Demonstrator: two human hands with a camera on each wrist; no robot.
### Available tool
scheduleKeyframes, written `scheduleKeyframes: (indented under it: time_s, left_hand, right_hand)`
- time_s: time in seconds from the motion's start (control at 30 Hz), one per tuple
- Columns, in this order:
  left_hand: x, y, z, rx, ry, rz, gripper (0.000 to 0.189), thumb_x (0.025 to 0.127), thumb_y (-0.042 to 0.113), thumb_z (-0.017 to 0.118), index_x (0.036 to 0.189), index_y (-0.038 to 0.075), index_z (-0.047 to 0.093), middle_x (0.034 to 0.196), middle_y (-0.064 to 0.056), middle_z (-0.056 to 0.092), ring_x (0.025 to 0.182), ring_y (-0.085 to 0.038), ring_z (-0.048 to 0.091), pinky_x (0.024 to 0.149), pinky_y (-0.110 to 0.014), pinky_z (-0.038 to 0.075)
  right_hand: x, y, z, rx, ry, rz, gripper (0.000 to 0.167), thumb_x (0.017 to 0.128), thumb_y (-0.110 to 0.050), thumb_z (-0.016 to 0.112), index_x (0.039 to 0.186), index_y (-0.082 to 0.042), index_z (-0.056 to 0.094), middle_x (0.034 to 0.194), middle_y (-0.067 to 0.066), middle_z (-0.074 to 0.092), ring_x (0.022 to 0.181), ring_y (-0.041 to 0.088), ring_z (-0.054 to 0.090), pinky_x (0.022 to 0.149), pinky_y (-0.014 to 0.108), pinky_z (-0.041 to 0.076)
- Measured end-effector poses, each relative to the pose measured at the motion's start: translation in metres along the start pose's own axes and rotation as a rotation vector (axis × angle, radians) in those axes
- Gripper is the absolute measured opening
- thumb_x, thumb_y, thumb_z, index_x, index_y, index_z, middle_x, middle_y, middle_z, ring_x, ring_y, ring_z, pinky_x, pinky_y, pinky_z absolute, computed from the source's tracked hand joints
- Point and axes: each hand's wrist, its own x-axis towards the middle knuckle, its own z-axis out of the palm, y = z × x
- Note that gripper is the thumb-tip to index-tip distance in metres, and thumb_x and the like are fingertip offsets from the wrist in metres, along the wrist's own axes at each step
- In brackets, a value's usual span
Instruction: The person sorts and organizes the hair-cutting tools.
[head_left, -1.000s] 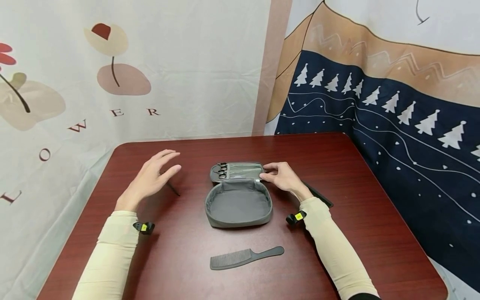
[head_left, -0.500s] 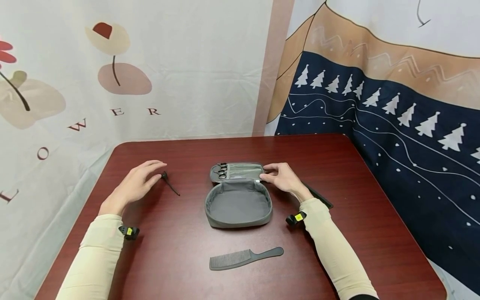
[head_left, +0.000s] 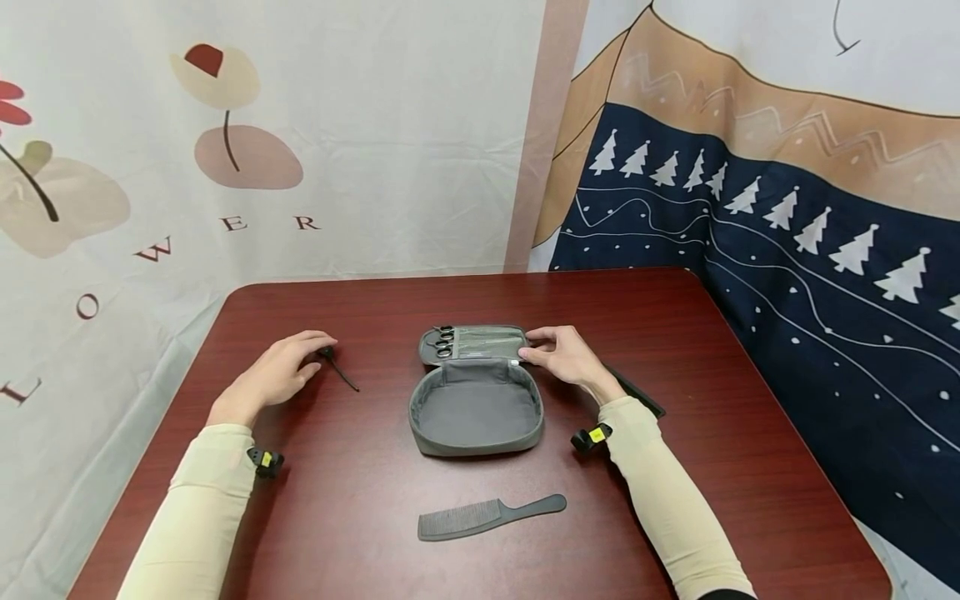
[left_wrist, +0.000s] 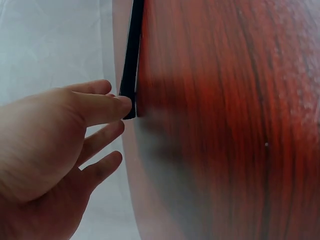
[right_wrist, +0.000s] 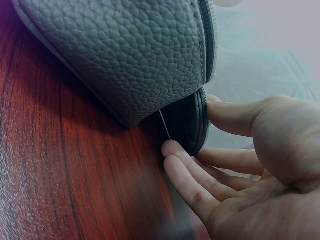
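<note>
In the head view my left hand [head_left: 277,371] reaches over the near end of a slim black item [head_left: 342,373] on the table; its kind is not clear. In the left wrist view the thumb is at the end of that black bar [left_wrist: 131,65], with the fingers fairly straight. A grey zip case [head_left: 480,446] lies unfolded, its tray facing me. Black-handled scissors [head_left: 445,340] sit in its flap [head_left: 491,342]. My right hand [head_left: 566,358] pinches the flap's right edge, thumb and fingers on opposite sides of the rim [right_wrist: 202,125].
A grey comb [head_left: 491,517] lies in front of the case. A long black object [head_left: 637,393] is partly hidden behind the right forearm. The red-brown table [head_left: 360,467] has printed curtains [head_left: 390,167] along its back and right side.
My left hand first moved left and toward me, uncovering the black item. It has since lowered with its fingertips at that item's end. The right hand stays on the case.
</note>
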Motion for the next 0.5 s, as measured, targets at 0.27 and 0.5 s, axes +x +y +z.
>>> scheduleKeyframes:
  time_s: [0.27,0.5]
  left_hand:
    - [0.0001,-0.0027,0.0019,0.039,-0.023,-0.035,0.036,0.103,-0.007,0.073,0.139,-0.007,0.073,0.142,-0.029,0.069,0.133,-0.052,0.068,0.113,-0.069,0.055]
    - [-0.0013,-0.0055,0.0017,0.04,-0.031,-0.04,0.027,0.101,-0.006,0.076,0.127,-0.008,0.078,0.131,-0.03,0.072,0.125,-0.052,0.07,0.108,-0.069,0.057]
  right_hand:
    - [0.0009,0.0006,0.0009,-0.009,0.005,0.0,0.052,0.106,-0.019,0.08,0.15,0.006,0.067,0.134,0.025,0.079,0.115,0.027,0.082,0.097,0.03,0.064]
    - [-0.0003,-0.0007,-0.0001,-0.002,0.002,0.0,0.052,0.106,-0.019,0.08,0.15,0.006,0.067,0.136,0.026,0.078,0.115,0.027,0.082,0.098,0.03,0.064]
